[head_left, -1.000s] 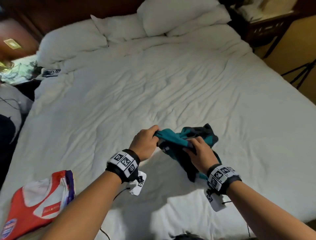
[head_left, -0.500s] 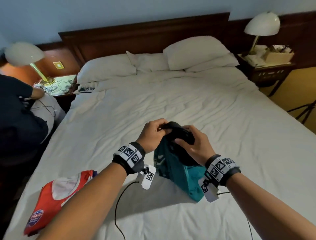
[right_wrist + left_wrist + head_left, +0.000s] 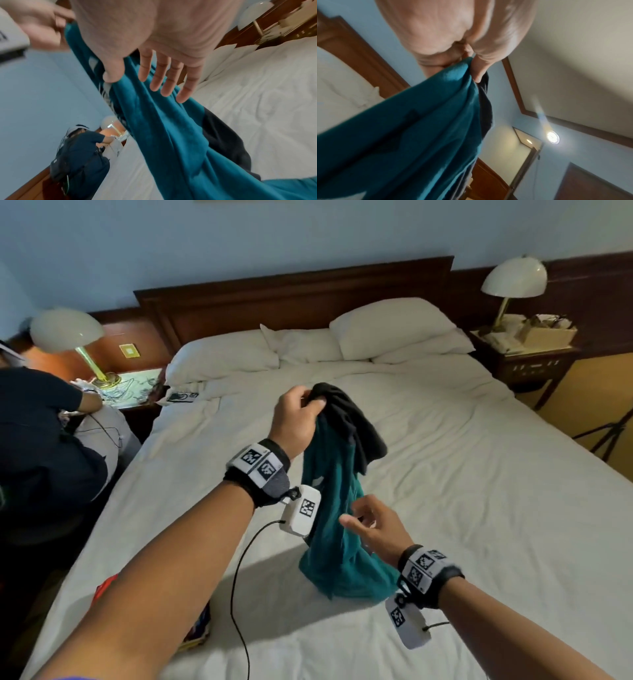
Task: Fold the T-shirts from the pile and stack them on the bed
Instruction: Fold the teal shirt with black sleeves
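Note:
A teal T-shirt with black sleeves [image 3: 337,508] hangs over the white bed [image 3: 462,491], its lower end bunched on the sheet. My left hand [image 3: 299,419] is raised and grips its black top edge; the left wrist view shows the teal cloth [image 3: 412,135] pinched between the fingers [image 3: 479,70]. My right hand [image 3: 371,525] hovers lower beside the hanging cloth with fingers spread, holding nothing; its straight fingers [image 3: 163,78] lie in front of the teal fabric [image 3: 171,135]. A red and white T-shirt [image 3: 200,625] lies at the near left, mostly hidden by my left arm.
Pillows [image 3: 387,332] line the headboard. Bedside tables with lamps stand at the left [image 3: 65,330] and right [image 3: 513,278]. A person in dark clothes [image 3: 37,433] crouches by the bed's left side. A tripod leg [image 3: 606,436] stands at the right.
My left hand has lifted the teal shirt up off the bed so it hangs. My right hand has let go of it and dropped lower, fingers spread.

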`<act>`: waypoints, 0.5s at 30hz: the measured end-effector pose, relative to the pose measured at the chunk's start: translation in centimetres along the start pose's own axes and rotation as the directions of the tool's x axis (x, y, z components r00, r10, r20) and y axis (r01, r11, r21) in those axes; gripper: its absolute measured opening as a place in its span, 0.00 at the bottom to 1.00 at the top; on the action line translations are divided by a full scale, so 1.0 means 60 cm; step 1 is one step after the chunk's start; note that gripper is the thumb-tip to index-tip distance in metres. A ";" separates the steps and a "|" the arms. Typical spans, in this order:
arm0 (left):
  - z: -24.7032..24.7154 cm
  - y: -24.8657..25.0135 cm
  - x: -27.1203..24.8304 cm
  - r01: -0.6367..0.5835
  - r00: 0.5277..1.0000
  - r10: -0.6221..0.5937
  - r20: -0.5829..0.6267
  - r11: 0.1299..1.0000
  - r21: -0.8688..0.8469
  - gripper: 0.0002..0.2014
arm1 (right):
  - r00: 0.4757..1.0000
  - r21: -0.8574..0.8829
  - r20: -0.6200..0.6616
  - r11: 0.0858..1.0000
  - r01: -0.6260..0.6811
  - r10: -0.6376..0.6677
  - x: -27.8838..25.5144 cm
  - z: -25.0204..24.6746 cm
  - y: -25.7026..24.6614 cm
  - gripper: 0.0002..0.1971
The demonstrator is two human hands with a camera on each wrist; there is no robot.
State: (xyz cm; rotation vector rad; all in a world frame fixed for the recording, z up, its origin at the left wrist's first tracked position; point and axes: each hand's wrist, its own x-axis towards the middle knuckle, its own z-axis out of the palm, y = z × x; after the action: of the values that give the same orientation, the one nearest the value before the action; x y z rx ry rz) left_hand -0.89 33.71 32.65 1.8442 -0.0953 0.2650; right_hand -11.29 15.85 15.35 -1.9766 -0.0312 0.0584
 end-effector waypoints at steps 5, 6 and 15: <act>0.027 0.029 -0.009 -0.053 0.997 0.052 0.061 0.998 0.015 0.14 | 0.983 0.024 -0.121 0.990 -0.136 0.138 0.021 0.073 0.003 0.24; 0.023 0.030 -0.007 -0.057 0.997 0.056 0.050 0.998 0.015 0.13 | 0.974 0.053 -0.159 0.986 -0.155 0.162 0.027 0.079 0.006 0.22; -0.060 -0.010 0.027 0.027 0.989 -0.005 -0.150 0.989 0.147 0.14 | 0.972 0.096 -0.214 0.992 -0.078 0.098 0.039 0.071 0.015 0.06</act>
State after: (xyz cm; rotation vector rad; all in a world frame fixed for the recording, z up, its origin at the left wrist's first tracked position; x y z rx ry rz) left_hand 0.31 37.42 33.39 1.9659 0.0447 0.4072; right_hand -9.17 19.49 12.79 -1.8864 0.1997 -0.0991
